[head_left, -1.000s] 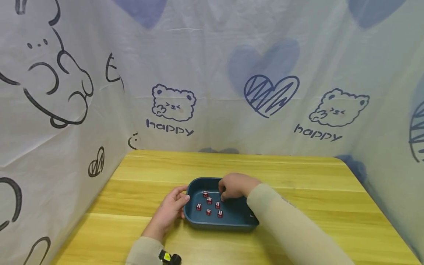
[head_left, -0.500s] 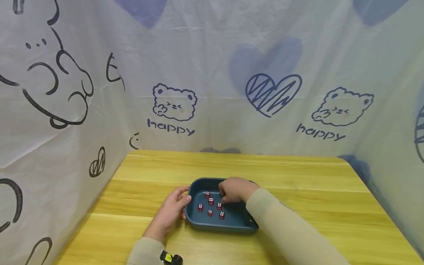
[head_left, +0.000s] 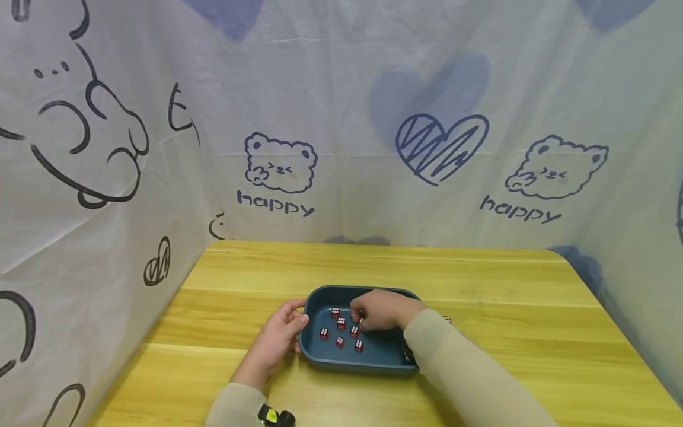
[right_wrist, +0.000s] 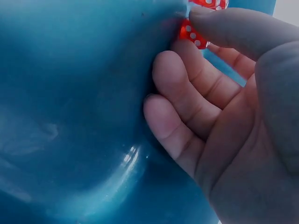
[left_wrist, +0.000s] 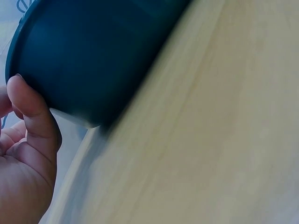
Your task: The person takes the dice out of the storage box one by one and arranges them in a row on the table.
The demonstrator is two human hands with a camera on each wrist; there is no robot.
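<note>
Red dice (head_left: 341,323), six in plain sight, lie toward the left edge of the blue tray (head_left: 363,368). The left hand (head_left: 276,335) grips that edge, some fingers behind the wall. Inside, the right hand (head_left: 381,309) pinches a die (right_wrist: 193,35), half covered; whether the red above the thumb is a second one, I cannot tell. The sleeve (head_left: 469,367) hides much of the tray's right edge.
</note>
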